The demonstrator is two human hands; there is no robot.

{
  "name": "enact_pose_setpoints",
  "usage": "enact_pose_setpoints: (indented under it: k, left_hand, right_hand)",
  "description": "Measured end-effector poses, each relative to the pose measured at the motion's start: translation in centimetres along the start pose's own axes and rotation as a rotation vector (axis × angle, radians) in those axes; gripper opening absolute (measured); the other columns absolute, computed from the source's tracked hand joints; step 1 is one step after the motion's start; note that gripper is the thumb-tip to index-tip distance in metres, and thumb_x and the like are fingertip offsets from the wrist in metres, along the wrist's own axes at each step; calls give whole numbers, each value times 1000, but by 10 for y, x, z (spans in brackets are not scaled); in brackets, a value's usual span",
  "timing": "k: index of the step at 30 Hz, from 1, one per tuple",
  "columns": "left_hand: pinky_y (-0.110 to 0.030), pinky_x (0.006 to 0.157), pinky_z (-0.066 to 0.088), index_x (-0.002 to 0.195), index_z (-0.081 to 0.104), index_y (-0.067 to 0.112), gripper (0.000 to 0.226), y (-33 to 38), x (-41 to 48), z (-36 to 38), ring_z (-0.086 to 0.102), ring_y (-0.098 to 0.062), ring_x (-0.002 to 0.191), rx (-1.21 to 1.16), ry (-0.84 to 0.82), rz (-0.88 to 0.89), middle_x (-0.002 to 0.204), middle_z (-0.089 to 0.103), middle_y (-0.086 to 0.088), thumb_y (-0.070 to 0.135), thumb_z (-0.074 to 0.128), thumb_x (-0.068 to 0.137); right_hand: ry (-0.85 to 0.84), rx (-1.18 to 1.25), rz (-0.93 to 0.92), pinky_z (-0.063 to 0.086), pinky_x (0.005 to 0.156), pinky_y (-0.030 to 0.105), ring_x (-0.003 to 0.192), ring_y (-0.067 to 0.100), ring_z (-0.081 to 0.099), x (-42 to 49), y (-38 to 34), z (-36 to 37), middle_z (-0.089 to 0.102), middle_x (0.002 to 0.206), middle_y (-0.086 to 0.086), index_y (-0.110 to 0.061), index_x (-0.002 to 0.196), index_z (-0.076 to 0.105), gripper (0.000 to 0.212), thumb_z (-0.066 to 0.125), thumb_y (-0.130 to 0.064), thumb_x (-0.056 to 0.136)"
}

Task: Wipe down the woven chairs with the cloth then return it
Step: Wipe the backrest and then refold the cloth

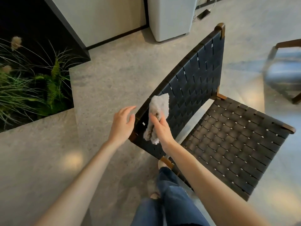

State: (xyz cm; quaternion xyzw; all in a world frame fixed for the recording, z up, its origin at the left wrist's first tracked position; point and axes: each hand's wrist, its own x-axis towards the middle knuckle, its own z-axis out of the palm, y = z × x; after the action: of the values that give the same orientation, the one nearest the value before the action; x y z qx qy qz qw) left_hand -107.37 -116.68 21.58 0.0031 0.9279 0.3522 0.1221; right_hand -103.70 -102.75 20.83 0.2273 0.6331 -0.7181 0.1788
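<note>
Two hands: right hand [160,128] grips cloth [158,103] on woven chair [195,79]; left hand [123,123] spread, empty.

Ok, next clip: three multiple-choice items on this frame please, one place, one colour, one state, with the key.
1. Where is the cloth? A) on the seat B) against the chair's backrest C) on the floor
2. The cloth's colour? A) light grey B) red C) green
3. The left hand is: A) gripping the cloth B) open, holding nothing C) out of view
Key: B, the right hand holds it to the woven back; A, pale grey pile; B, fingers spread, nothing in them.
</note>
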Motion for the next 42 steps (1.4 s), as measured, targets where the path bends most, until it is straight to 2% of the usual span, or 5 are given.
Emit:
enact_pose_setpoints:
  k: [8, 15, 29, 34, 42]
  left_hand:
    - [-22, 96, 43, 137, 48, 25, 37, -37, 38, 24, 56, -11, 114, -148, -202, -120, 129, 57, 6, 26, 43, 100]
    - [-4, 53, 36, 65, 53, 34, 40, -56, 38, 33, 54, 12, 62, -203, -58, -137, 60, 57, 19, 7, 47, 93]
    - [-7, 87, 42, 117, 68, 19, 27, -50, 23, 33, 61, -4, 105, -91, 151, 273, 117, 67, 5, 14, 54, 94]
    - [-15, 98, 43, 121, 65, 15, 40, -54, 27, 31, 55, 0, 115, -234, 17, 273, 121, 61, 11, -4, 50, 89]
    - [-10, 96, 42, 116, 68, 16, 30, -55, 29, 32, 53, 4, 116, -302, 29, 238, 124, 63, 4, 6, 48, 96]
  right_hand:
    - [286, -114, -140, 10, 114, 38, 126, 1, 13, 38, 26, 23, 28, 136, -10, -53, 105, 47, 20, 28, -53, 99]
    - [435, -141, -299, 2, 113, 41, 147, 13, -10, 67, 39, 56, -7, 161, -6, -53, 145, 17, 70, 56, -47, 87]
    - [661, -142, -292, 10, 97, 3, 122, 21, 31, 39, 82, 75, 47, 134, 4, -28, 132, 49, 47, 37, -22, 87]
    - [607, 51, -336, 37, 106, 48, 126, 23, 44, 45, 55, 74, 49, 130, 3, -31, 113, 44, 29, 51, -44, 88]
    - [765, 59, -431, 31, 113, 45, 132, 10, 40, 55, 91, 90, 49, 139, -6, -33, 133, 47, 48, 38, -7, 95]
